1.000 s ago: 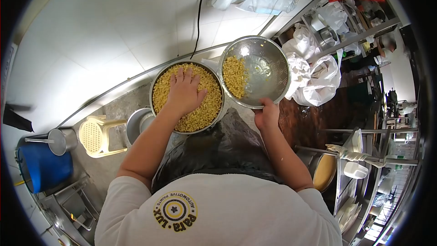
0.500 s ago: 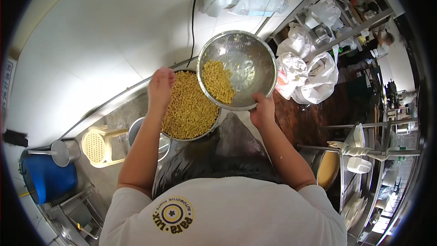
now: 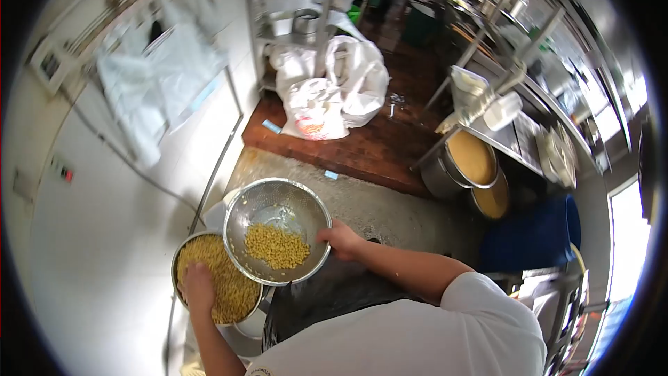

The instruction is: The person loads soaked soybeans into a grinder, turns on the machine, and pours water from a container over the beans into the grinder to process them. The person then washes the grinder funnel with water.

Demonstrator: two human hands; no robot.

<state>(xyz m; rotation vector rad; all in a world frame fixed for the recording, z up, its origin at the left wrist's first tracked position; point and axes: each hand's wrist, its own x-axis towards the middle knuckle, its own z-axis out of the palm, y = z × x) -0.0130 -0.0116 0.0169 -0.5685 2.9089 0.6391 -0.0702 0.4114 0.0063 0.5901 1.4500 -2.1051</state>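
A perforated metal colander (image 3: pixel 236 202) is tilted beside and partly over the rim of a wide round pot (image 3: pixel 175 264). My right hand (image 3: pixel 341 239) grips the colander's right rim. In the colander's lower part rests a heap of small yellow beans (image 3: pixel 276 246), soybeans by their look. The same kind of beans (image 3: pixel 233 292) fill the pot nearly to the top. My left hand (image 3: pixel 199 285) is at the surface of the beans in the pot; its fingers are smeared by motion, so their hold is unclear.
White plastic sacks (image 3: pixel 320 97) stand on a raised brown floor (image 3: pixel 410 118) ahead. To the right are a steel pot of tan contents (image 3: pixel 472 159), a blue barrel (image 3: pixel 532 233) and a metal rack (image 3: pixel 511 146). Plastic sheets (image 3: pixel 163 83) hang on the left wall.
My view has turned to the right. My left hand has come down onto the beans in the pot, while my right hand keeps hold of the colander; its beans have spread toward the bottom.
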